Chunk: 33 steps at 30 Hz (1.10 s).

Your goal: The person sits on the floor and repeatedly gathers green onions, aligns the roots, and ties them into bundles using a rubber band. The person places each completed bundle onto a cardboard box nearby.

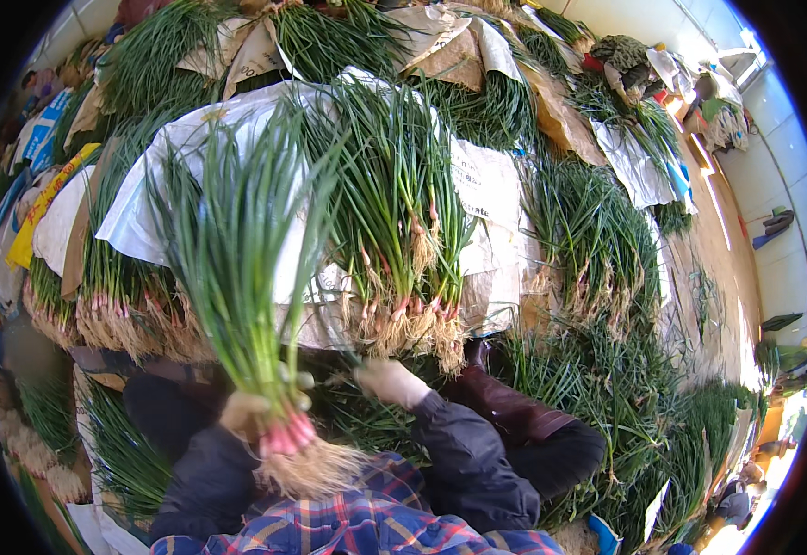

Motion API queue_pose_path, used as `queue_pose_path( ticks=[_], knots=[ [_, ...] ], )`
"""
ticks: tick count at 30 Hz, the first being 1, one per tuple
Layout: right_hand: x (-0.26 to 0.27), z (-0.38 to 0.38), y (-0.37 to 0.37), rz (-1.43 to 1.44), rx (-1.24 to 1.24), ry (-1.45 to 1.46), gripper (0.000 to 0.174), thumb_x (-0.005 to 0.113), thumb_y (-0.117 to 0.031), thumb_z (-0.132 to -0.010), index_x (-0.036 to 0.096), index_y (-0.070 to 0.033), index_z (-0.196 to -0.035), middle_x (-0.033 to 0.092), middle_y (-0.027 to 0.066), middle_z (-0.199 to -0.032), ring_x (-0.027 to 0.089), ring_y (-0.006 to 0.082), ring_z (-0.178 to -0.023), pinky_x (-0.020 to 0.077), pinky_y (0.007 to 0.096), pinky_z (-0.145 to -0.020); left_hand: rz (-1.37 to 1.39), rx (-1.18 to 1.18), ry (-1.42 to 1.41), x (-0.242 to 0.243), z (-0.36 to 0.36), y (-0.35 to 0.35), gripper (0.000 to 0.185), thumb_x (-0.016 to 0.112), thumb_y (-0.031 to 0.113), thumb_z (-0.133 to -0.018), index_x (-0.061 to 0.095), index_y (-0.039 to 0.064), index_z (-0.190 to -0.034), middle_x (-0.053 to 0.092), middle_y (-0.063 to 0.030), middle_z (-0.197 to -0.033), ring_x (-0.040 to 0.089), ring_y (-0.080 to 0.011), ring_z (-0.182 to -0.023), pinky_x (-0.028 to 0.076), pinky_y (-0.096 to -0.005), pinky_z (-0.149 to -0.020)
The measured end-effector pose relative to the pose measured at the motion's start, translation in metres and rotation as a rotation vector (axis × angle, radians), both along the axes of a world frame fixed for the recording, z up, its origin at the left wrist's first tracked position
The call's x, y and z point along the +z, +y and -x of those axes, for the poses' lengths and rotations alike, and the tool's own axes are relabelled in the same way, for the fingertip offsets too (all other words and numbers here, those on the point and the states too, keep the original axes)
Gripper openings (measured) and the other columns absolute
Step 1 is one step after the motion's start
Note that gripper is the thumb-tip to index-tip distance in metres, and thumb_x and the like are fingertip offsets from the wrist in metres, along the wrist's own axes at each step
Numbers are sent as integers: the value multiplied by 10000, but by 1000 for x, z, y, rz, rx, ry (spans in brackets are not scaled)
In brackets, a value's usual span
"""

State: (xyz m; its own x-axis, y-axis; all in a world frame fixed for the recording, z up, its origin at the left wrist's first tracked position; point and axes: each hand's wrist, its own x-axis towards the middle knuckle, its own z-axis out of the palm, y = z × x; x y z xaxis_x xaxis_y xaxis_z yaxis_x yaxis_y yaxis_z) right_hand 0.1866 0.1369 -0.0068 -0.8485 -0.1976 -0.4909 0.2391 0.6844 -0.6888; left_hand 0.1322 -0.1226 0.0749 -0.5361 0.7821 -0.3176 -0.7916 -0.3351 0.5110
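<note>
My left hand point(242, 412) is wrapped around a thick bunch of green onions point(251, 305), just above their pink bulbs. The leaves point away from me, and the pale roots hang over my plaid shirt. To the right of the bunch is my right hand point(391, 382), blurred, with its fingers curled. A thin dark strand shows by its fingertips, but whether it is gripped is unclear. Ahead lies a loose heap of green onions point(403, 208) on white woven sacks point(490, 187), with its roots towards me.
Root-end rows of green onions point(140, 319) lie at the left, partly under a white sheet point(147, 201). Loose leaves point(605, 409) cover the floor at my right. Another heap of green onions point(598, 229) lies beyond. A person point(625, 66) bends over greens at the far right.
</note>
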Motion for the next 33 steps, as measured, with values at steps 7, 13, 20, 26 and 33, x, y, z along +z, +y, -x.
queue_pose_path(
  ticks=[7,13,20,26,33],
  knots=[
    [5,45,59,-385,-851,458,352,566,-374,-915,623,-28,-897,649,100,-698,595,174,-572,498,344,-579,-59,124,22,-36,46,34,665,540,176,-799,309,-55,-1378,610,-122,-987,618,-274,-962,535,-467,-840],
    [13,83,50,-18,-849,291,267,627,-238,-881,657,-1,-1001,678,85,-781,604,107,-554,517,250,-541,125,-8,47,-42,55,99,507,536,124,-836,438,-30,-1309,556,-202,-1259,659,-319,-914,560,-459,-796],
    [7,57,-9,896,-1273,-120,157,514,-131,-918,554,3,-988,592,81,-839,574,133,-668,510,239,-640,372,-181,83,-61,48,101,301,490,80,-851,582,-24,-1118,647,-146,-1014,649,-269,-854,548,-433,-780],
    [15,38,21,433,-785,-50,268,540,-289,-940,599,-50,-1046,673,128,-918,640,190,-757,520,333,-690,46,-74,-48,-29,39,67,451,587,87,-732,507,17,-1171,602,-125,-963,619,-307,-914,518,-483,-850],
    [13,73,43,-511,-752,596,245,610,-296,-882,643,-55,-910,596,117,-781,609,238,-715,459,362,-563,-393,158,56,-6,41,50,491,592,91,-731,484,46,-1207,582,-52,-986,585,-221,-915,479,-421,-878]
  ],
)
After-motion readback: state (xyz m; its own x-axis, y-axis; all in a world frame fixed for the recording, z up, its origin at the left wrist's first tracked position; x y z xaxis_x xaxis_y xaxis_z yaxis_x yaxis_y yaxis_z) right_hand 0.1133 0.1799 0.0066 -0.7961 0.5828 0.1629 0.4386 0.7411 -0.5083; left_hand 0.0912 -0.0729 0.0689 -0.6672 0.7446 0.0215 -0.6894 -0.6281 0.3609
